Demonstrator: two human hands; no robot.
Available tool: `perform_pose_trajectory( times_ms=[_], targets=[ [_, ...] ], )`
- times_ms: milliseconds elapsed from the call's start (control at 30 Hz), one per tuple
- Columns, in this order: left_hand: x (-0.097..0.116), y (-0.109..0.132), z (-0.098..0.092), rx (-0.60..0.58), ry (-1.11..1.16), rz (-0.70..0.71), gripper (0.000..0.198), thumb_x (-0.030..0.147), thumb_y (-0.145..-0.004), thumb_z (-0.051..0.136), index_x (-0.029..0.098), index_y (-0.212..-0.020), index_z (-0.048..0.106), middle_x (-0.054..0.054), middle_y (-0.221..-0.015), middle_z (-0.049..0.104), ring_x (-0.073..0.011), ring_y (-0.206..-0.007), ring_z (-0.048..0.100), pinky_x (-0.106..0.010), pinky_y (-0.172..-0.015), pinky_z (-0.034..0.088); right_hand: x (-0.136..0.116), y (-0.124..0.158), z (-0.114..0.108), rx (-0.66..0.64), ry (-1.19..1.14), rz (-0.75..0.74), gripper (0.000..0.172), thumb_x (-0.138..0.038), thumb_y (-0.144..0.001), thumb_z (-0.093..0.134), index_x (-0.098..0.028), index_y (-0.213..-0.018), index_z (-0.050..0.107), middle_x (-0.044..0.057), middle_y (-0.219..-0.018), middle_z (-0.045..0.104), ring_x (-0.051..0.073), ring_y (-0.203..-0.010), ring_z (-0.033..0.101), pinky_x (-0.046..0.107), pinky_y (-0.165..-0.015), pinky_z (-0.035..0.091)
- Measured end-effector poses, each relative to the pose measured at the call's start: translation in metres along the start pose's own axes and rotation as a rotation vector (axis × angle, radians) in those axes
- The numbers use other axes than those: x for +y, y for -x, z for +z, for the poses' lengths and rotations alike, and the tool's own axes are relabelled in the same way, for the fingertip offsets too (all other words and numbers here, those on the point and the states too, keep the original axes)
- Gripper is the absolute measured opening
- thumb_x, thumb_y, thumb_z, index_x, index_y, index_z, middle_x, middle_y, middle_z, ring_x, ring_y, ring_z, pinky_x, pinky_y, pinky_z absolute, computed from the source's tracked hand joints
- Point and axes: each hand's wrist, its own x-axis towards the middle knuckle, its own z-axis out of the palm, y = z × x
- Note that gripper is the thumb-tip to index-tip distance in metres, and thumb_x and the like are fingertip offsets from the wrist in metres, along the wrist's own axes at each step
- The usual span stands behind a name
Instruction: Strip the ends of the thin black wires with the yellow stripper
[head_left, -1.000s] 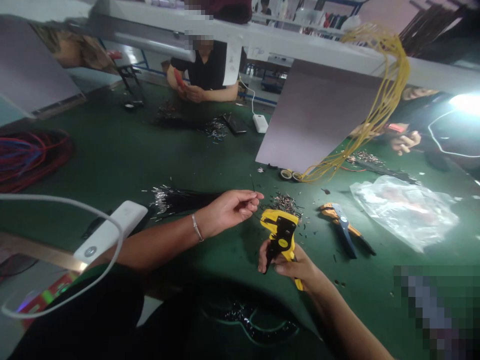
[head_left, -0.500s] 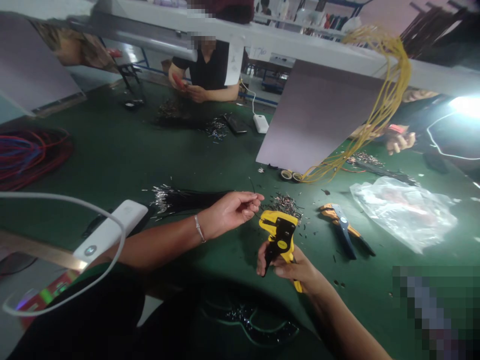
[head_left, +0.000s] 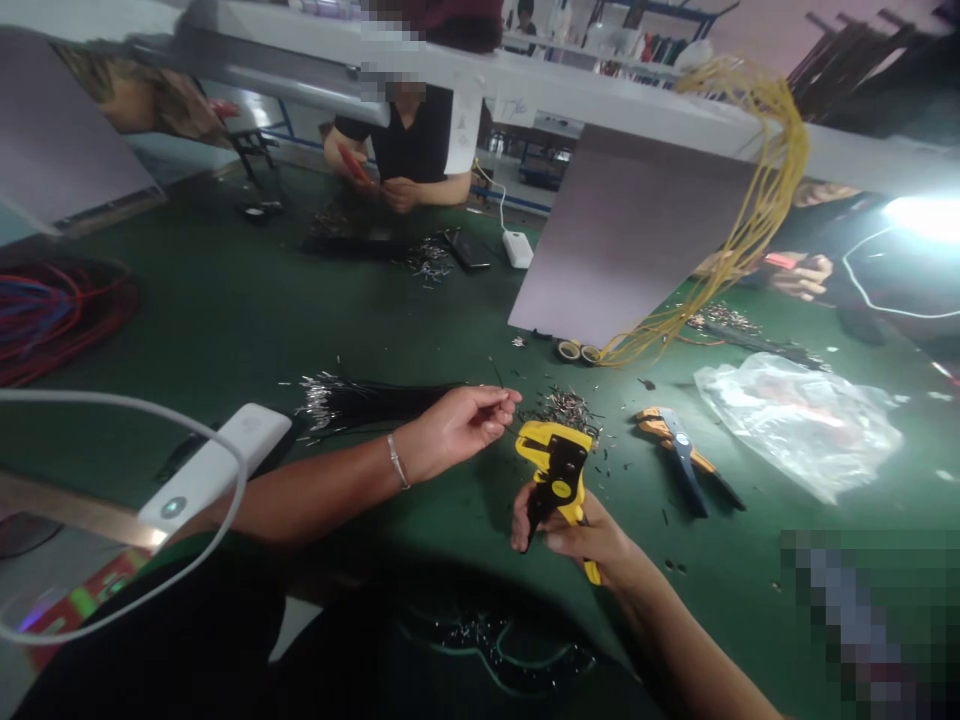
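Between the pinched fingertips of my left hand (head_left: 472, 415) is a thin black wire (head_left: 496, 372), one end sticking up past the fingers. Its lower end runs toward the jaws of a yellow and black wire stripper (head_left: 561, 465); whether it sits inside them is too small to tell. My right hand (head_left: 581, 530) is wrapped round the stripper's handles. Behind my left wrist lies a bundle of black wires (head_left: 390, 400) with bare silvery ends at the left. A heap of short stripped bits (head_left: 566, 408) lies just beyond the stripper's head.
A second wire stripper (head_left: 679, 450), orange and dark blue, lies on the right beside a clear plastic bag (head_left: 802, 420). Yellow wires (head_left: 776, 200) hang from the shelf beside a grey panel (head_left: 630, 230). A white power bank (head_left: 217, 465) with a cable is at left. Co-workers sit opposite.
My hands and the stripper keep almost the same pose, with the wire still pinched. The whole view has shifted slightly. Across the table, a co-worker's hands have moved a little.
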Motion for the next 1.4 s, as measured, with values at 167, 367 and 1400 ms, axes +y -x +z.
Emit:
perform_pose_trajectory(
  times_ms=[167,367,1400],
  targets=[
    [-0.0018,0.0003,0.0008,0.013,-0.010,-0.038,0.019,0.000,-0.087,0.047,0.000,-0.078,0.064,-0.003,-0.058,0.051,-0.0037,-0.046,0.047,-0.010,-0.035,0.032,0.0002,0.0008,0.0000,0.025,-0.004,0.014,0.041,-0.034,-0.070,0.078,-0.012,-0.101,0.064,0.008,-0.080,0.067,0.021,-0.073,0.062,0.039,-0.073,0.050],
    [-0.0003,0.0028,0.0052,0.046,-0.017,-0.056,0.021,0.001,-0.087,0.046,0.001,-0.077,0.063,-0.003,-0.056,0.050,-0.0035,-0.045,0.045,-0.010,-0.034,0.029,-0.0006,0.0014,0.0002,0.027,-0.022,0.024,0.041,-0.034,-0.068,0.079,-0.012,-0.100,0.065,0.007,-0.078,0.067,0.022,-0.071,0.061,0.039,-0.071,0.049],
    [-0.0002,0.0016,0.0009,-0.018,-0.142,-0.005,0.021,0.004,-0.086,0.048,0.004,-0.072,0.064,-0.003,-0.056,0.048,-0.0048,-0.049,0.042,-0.013,-0.037,0.025,-0.0051,0.0064,0.0061,0.104,0.093,0.058,0.030,-0.037,-0.075,0.076,-0.014,-0.089,0.064,0.004,-0.070,0.060,0.018,-0.063,0.055,0.037,-0.065,0.049]
  ],
)
